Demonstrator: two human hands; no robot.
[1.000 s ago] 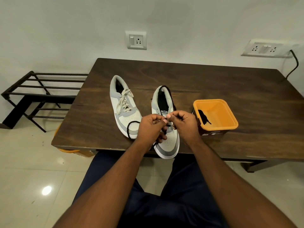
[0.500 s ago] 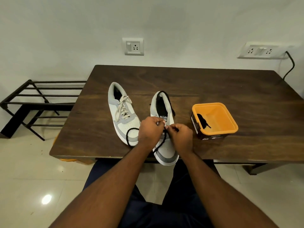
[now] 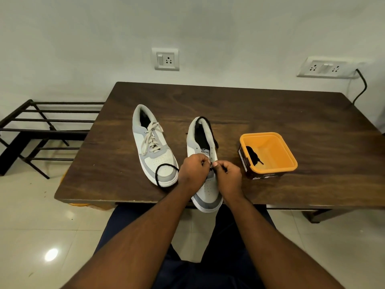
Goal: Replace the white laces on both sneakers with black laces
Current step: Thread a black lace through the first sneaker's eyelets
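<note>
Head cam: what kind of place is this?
Probably a room in a home: a dark wooden table against a plain wall with switch sockets, a metal shoe rack beside it, glossy tiled floor.

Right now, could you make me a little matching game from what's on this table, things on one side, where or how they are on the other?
Things:
1. left sneaker
2. right sneaker
3. orange tub
4. left hand

States:
A. toe sticks out over the table edge
B. holds a spare black lace
C. white laces not yet removed
D. pinches a black lace

Pairs: 1-C, 2-A, 3-B, 4-D
</note>
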